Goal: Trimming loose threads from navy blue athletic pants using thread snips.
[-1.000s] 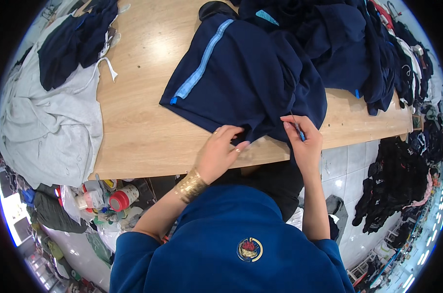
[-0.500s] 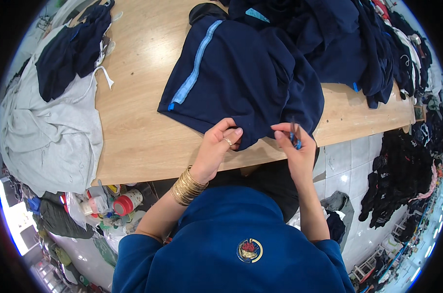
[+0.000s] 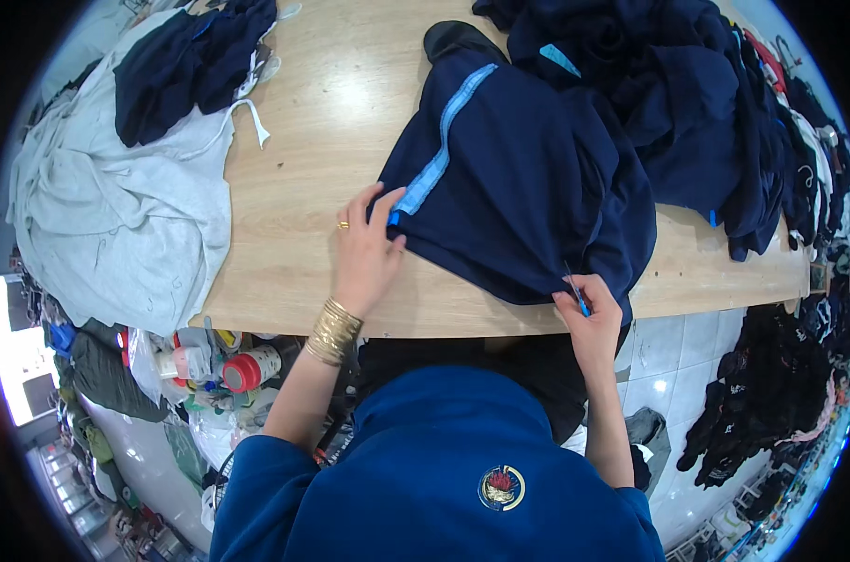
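Note:
A dark navy garment [image 3: 528, 178] with a light blue stripe lies flat on the wooden table [image 3: 350, 112]. My left hand [image 3: 364, 248], with a ring and gold bangles at the wrist, pinches the garment's left lower corner at the end of the stripe. My right hand [image 3: 589, 314] sits at the garment's lower right hem near the table's front edge and holds a small blue-handled cutting tool [image 3: 578, 292] against the cloth.
A heap of dark navy garments [image 3: 687, 84] fills the table's far right. A pale grey cloth [image 3: 116, 215] and another dark garment [image 3: 186, 61] lie at the left. Bottles and clutter [image 3: 210, 365] sit below the table's left; dark clothes [image 3: 771, 403] lie on the tiled floor at right.
My left hand has slid left along the hem, from beside my right hand to the stripe's corner. The right hand stays at the hem with the tool.

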A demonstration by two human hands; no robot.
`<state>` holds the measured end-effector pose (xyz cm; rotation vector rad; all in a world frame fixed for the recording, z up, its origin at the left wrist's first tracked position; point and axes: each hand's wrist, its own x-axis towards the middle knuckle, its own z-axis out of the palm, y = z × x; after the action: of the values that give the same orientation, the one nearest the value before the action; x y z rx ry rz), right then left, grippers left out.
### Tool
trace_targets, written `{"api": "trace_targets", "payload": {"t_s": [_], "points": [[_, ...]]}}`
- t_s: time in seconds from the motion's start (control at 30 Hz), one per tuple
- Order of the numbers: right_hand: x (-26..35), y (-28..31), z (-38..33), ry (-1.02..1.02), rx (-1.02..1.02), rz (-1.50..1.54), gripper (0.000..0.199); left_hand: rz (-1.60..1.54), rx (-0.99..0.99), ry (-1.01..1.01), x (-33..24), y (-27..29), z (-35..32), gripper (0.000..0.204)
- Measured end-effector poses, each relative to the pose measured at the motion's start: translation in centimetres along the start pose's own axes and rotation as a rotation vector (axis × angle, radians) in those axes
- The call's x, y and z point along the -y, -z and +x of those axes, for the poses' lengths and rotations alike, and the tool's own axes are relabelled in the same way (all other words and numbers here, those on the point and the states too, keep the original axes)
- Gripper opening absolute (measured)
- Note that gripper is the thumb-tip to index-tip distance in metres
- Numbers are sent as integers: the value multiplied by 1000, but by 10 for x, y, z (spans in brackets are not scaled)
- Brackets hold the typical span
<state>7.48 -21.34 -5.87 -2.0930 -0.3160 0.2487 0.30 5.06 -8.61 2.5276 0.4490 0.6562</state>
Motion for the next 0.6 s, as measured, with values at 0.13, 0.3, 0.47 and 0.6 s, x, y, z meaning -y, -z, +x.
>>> {"api": "trace_targets", "payload": {"t_s": [0.13, 0.3, 0.47, 0.6], "points": [[4, 8, 5, 167, -45, -36, 17, -49, 93, -30, 39, 13, 5, 20], [5, 24, -9, 297, 365, -17, 20, -163, 235, 107, 53, 81, 1, 9], [11, -5, -30, 185, 711, -10, 19, 38, 615, 95, 82, 120, -20, 11], [18, -1, -16, 197, 676, -33, 19, -77, 945, 239, 76, 131, -14, 22]]}}
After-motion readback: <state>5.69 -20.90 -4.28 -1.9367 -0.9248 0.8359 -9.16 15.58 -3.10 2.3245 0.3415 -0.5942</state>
